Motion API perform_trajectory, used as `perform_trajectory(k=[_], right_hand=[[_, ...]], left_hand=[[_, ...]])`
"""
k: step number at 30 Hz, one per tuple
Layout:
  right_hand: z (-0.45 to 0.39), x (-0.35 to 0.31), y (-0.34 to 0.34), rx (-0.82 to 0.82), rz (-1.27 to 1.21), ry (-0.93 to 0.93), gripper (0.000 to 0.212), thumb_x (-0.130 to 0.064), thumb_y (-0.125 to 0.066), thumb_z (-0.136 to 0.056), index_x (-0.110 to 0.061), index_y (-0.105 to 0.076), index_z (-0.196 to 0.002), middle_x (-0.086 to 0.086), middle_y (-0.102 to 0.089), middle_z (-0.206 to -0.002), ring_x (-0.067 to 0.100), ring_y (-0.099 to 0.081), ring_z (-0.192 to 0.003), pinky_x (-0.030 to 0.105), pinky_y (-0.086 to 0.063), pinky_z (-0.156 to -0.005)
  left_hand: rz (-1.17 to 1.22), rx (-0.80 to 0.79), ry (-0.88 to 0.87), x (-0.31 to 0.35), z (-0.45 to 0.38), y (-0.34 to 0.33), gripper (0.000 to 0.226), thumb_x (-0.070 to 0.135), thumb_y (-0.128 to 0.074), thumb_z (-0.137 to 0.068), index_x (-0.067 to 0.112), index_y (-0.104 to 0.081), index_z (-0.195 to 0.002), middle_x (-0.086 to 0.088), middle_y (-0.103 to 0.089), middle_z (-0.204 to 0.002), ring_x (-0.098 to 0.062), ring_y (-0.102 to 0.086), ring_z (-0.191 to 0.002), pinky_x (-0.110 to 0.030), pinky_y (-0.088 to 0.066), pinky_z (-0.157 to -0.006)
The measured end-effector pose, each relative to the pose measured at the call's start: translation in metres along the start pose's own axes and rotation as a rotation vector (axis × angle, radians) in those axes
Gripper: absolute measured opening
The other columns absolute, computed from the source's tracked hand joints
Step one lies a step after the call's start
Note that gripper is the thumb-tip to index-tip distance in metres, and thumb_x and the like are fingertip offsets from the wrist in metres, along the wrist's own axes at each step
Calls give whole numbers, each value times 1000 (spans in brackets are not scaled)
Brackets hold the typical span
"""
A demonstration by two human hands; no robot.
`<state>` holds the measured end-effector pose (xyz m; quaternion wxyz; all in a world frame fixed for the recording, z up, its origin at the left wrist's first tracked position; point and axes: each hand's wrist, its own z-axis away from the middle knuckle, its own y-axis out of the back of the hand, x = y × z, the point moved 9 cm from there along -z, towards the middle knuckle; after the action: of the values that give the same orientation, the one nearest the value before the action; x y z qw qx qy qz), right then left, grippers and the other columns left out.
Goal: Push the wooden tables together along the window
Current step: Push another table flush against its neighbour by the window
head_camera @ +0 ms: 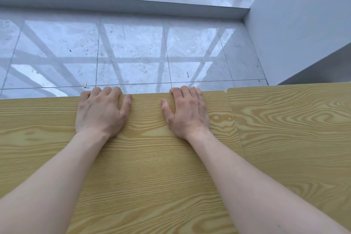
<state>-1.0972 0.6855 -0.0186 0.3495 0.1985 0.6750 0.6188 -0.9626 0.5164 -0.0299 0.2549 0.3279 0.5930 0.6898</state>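
A light wooden table (146, 157) fills the lower part of the view. Both palms lie flat on it. My left hand (100, 110) and my right hand (187, 112) curl their fingers over its far edge, thumbs on top. A second wooden table (294, 119) stands at the right, its side edge against the first table's, with a thin seam between them. Its far edge sits slightly further toward the window than the first table's.
Beyond the tables lies glossy grey tiled floor (133, 53), then a low window ledge (123, 4) under dark window frames. A white wall (300, 24) closes the right side. Small bits of litter (85, 85) lie on the tiles.
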Motion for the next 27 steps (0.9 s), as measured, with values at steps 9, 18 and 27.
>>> perform_trajectory(k=[9,18,27], right_hand=[[1,0,-2,12,-27,34,62,-55,-34,-99,-15,-53,-142,7,-60,-132,28,-46,-131,44,-20,-124],[91,2,24,71,-128,99,59,-41,-37,-103,-14,-39,-155,15,-34,-163,29,-22,-155,48,-14,-127],[283,21,31,101,-126,-8,56,-41,-39,-101,-13,-48,-149,14,-43,-159,29,-31,-152,49,-24,-125]], left_hand=[[51,200,0,2,15,24,41,45,-38,-102,20,-58,-127,-10,-58,-132,-35,-43,-131,-46,-22,-116],[92,187,-12,29,101,52,53,48,-41,-98,21,-49,-143,-5,-48,-151,-31,-35,-142,-47,-10,-126],[159,147,-130,69,257,33,60,53,-39,-95,22,-48,-145,-4,-45,-155,-29,-33,-149,-49,-9,-127]])
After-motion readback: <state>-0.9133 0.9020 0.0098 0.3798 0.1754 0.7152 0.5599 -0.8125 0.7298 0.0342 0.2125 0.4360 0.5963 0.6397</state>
